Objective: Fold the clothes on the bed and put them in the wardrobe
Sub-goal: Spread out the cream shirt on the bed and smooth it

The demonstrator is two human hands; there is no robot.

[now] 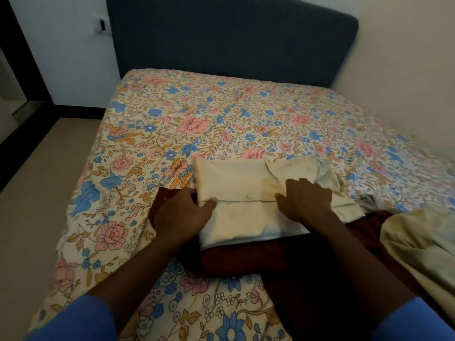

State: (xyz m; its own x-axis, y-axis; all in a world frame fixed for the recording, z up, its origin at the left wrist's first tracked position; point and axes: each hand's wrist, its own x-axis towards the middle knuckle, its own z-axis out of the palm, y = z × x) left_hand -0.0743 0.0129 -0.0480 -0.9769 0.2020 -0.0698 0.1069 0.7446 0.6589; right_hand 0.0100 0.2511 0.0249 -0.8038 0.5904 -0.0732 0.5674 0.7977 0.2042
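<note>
A cream garment (246, 183) lies partly folded on the bed (172, 124), resting on top of a dark red garment (246, 259). My left hand (182, 212) grips the cream garment's left edge, with the thumb on top at the fold line. On the fold line toward the right, my right hand (305, 195) rests with its fingers curled onto the cloth. A second cream garment (418, 242) lies crumpled at the right edge of the view. No wardrobe is in sight.
The bed carries a floral sheet and has a dark grey headboard (231, 38) at the far end. A white wall (406, 57) runs along the bed's right side. Beige floor (37, 193) lies to the left, with a dark doorway (14, 70) beyond.
</note>
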